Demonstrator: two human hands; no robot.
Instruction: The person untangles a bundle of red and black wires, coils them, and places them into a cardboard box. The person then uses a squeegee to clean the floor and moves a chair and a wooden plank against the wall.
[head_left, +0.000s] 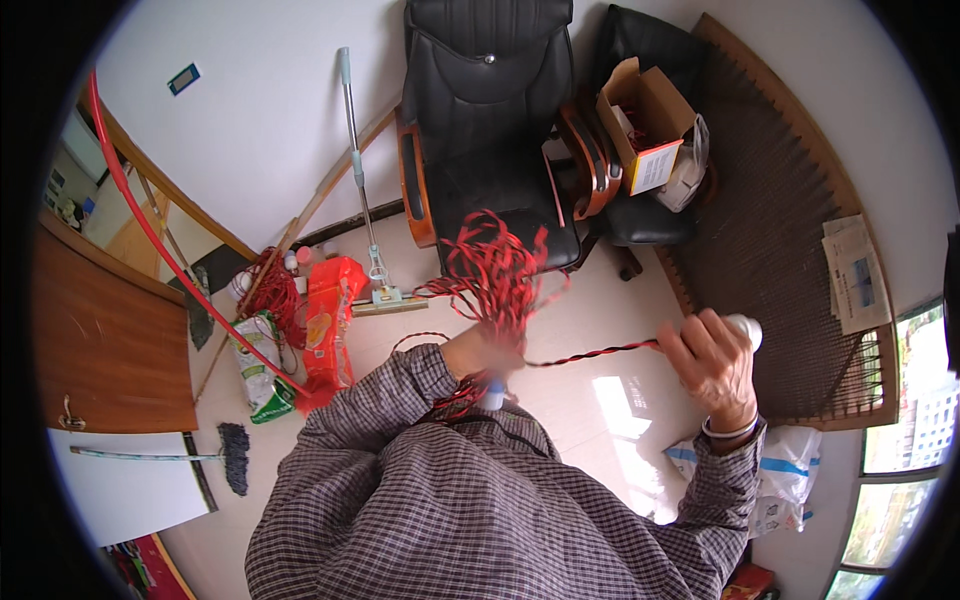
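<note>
My left hand (487, 356) is closed around a large looped bundle of red and black twisted wire (499, 281) in front of my body; the hand is blurred. One twisted strand (592, 355) runs taut from the bundle to the right. At its far end my right hand (709, 360) grips the strand together with a white rounded object (746, 332), whose kind I cannot tell. Just below my left hand a small blue and white object (493, 396) shows, partly hidden.
Ahead stands a black leather armchair (487, 150). An open cardboard box (649, 112) rests on another chair to its right. Left on the floor are a red bag (328, 315), a heap of red wire (274, 292) and a floor squeegee (386, 296). A woven bed frame (780, 225) leans at right.
</note>
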